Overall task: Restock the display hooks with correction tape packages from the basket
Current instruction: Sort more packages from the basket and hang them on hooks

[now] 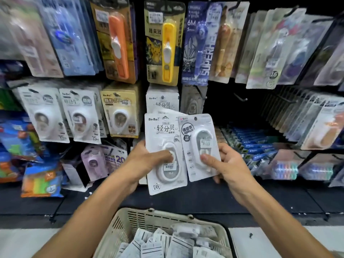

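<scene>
My left hand (149, 159) grips a small stack of white BoBo correction tape packages (163, 131), thumb pressed on the front one's blister. My right hand (221, 164) pinches a single white correction tape package (197, 133) beside that stack, thumb on its blister and fingers behind. Both are held up in front of the display. Behind them hangs a matching BoBo package (162, 100) on its hook. An empty display hook (241, 97) sticks out to the right. The beige basket (163, 216) below holds several more packages (173, 243).
Hooks all around carry packaged stationery: white tape packs (61, 116) at the left, a yellow pack (121, 112), orange (117, 45) and yellow (164, 45) cutters above, pen packs (197, 43) at the upper right. A black shelf ledge (204, 202) runs below, with white floor (279, 239) beside the basket.
</scene>
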{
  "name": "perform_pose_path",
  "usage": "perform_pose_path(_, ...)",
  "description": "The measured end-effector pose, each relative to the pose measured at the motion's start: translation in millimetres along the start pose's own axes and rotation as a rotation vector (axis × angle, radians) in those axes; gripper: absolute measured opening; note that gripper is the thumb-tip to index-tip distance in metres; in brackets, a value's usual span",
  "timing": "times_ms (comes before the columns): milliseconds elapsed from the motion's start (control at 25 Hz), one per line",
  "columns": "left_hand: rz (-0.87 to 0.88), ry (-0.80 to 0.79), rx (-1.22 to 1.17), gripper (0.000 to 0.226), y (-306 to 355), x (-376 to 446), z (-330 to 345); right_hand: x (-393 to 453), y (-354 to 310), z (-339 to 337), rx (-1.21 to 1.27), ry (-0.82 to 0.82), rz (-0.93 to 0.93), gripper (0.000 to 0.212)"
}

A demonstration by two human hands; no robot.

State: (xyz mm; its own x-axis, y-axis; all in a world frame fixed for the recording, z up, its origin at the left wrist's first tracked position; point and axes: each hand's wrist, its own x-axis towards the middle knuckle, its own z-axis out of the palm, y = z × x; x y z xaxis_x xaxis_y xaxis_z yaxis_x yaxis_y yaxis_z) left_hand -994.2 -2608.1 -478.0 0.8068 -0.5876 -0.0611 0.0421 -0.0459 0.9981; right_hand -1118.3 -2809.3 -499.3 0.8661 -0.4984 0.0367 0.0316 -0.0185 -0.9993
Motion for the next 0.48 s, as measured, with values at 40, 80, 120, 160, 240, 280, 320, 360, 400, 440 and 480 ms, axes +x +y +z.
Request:
perform_pose_path(40, 0.014, -0.006, 0.002, 0.057, 12.0, 3.7, -3.5, 6.5, -10.2, -3.9, 0.044, 0.016, -0.039, 0.056)
perform_pose_path(80, 0.017, -0.003, -0.014, 0.058, 20.5, 6.2, -7.0, 12.4, -19.6, -6.7, 0.094, 0.043, -0.069, 0.050)
perform_pose_path(120, 0.014, 0.008, -0.045, 0.058, 25.8, 8.5, -10.4, 17.8, -27.2, -8.3, 0.139, 0.068, -0.093, 0.047)
perform_pose_path(160, 0.010, 0.019, -0.076, 0.058, 28.7, 10.7, -12.8, 23.3, -32.7, -8.9, 0.161, 0.087, -0.108, 0.045)
perform_pose_path(240, 0.012, 0.023, -0.116, 0.056, 27.5, 14.1, -14.3, 33.1, -37.3, -8.7, 0.137, 0.123, -0.104, 0.044)
perform_pose_path(280, 0.017, 0.023, -0.127, 0.053, 25.1, 17.4, -12.6, 38.2, -37.7, -9.2, 0.116, 0.145, -0.092, 0.041)
perform_pose_path(320, 0.019, 0.022, -0.134, 0.052, 22.1, 20.4, -9.9, 42.7, -36.8, -10.6, 0.093, 0.167, -0.080, 0.035)
perform_pose_path(360, 0.016, 0.020, -0.139, 0.051, 19.6, 22.6, -7.2, 45.6, -34.5, -12.4, 0.065, 0.181, -0.079, 0.029)
perform_pose_path(400, 0.011, 0.015, -0.143, 0.051, 17.8, 24.6, -4.5, 46.3, -32.5, -14.0, 0.040, 0.195, -0.091, 0.024)
perform_pose_path(440, 0.009, 0.005, -0.142, 0.052, 16.2, 26.8, -2.7, 45.4, -30.5, -16.6, 0.022, 0.218, -0.109, 0.021)
perform_pose_path(480, 0.011, 0.000, -0.138, 0.053, 15.0, 29.2, -1.4, 43.2, -29.0, -20.9, 0.022, 0.261, -0.125, 0.021)
